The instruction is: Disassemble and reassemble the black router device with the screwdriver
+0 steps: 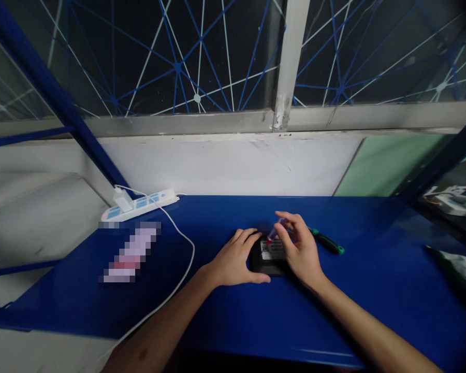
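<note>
On the blue table lies a flat black device (272, 268) with a white printed label (272, 250) on its upper face. My left hand (235, 257) grips its left side, fingers along the far edge and thumb by the near edge. A small screwdriver (274, 232) with a translucent purplish handle and a red collar is pinched in the fingers of my right hand (299, 246). It slants down to the left, its tip over the label's left end. Whether the tip touches the device, I cannot tell. My right hand covers the device's right part.
A green-and-black screwdriver (328, 241) lies right of my right hand. At the back left is a white power strip (143, 204) with a plugged-in charger (122, 199); its white cable (193, 249) loops over the table. A pixelated patch (132, 254) hides something at left. Blue frame posts stand at both sides.
</note>
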A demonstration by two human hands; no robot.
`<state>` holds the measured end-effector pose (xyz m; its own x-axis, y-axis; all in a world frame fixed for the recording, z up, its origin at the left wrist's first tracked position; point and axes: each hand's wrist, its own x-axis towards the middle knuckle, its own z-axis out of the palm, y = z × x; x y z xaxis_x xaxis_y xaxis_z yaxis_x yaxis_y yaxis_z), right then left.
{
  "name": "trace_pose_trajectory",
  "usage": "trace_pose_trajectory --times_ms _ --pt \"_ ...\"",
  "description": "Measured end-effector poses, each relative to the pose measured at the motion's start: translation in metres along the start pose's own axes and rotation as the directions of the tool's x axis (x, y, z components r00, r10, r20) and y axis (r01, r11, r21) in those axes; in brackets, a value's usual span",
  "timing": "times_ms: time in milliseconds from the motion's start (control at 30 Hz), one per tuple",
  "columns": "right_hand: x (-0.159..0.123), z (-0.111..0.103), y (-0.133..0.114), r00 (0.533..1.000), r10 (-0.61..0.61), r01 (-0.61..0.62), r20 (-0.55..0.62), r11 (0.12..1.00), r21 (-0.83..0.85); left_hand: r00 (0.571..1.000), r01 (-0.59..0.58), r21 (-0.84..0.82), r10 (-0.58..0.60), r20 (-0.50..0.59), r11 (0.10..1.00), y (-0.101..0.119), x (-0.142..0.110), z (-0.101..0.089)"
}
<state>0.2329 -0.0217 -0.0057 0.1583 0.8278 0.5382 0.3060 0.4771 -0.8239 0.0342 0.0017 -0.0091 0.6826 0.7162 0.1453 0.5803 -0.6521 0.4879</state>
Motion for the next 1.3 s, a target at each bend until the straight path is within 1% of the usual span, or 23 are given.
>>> trace_pose_trajectory --times_ms 133,233,400,533,733,1000,1167,1300 --pt "-0.003 0.001 -0.002 0.999 0.046 -0.046 -0.017 0.999 0.020 1.000 -0.007 0.000 0.007 -0.006 1.000 -0.001 0.000 0.000" --pt "-0.003 0.002 -0.002 0.997 0.053 -0.051 -0.054 0.998 0.042 1.000 -0.001 0.002 0.001 0.001 1.000 -0.002 0.000 0.000" --pt "0.005 0.000 0.004 0.985 0.064 -0.051 -0.157 0.995 0.087 1.000 0.005 -0.004 -0.005 0.001 1.000 -0.005 0.000 -0.003" --pt "0.013 -0.004 0.012 0.977 0.055 -0.042 -0.205 0.997 0.067 1.000 -0.004 -0.014 0.004 -0.001 1.000 -0.007 -0.001 -0.003" --pt "0.016 -0.006 0.018 0.975 0.089 -0.075 -0.203 0.994 0.076 1.000 0.003 -0.016 -0.003 0.006 1.000 -0.006 -0.001 -0.003" --pt "0.015 -0.006 0.017 0.977 0.088 -0.077 -0.194 0.995 0.062 0.999 0.012 0.013 -0.013 0.052 1.000 -0.003 -0.001 -0.006" --pt "0.015 -0.007 0.022 0.977 0.094 -0.083 -0.192 0.994 0.066 0.998 0.017 0.030 -0.018 0.053 0.999 -0.003 -0.002 -0.005" --pt "0.018 -0.010 0.021 0.974 0.099 -0.097 -0.206 0.995 0.016 0.998 0.026 0.032 -0.028 0.063 0.999 -0.003 -0.002 -0.007"
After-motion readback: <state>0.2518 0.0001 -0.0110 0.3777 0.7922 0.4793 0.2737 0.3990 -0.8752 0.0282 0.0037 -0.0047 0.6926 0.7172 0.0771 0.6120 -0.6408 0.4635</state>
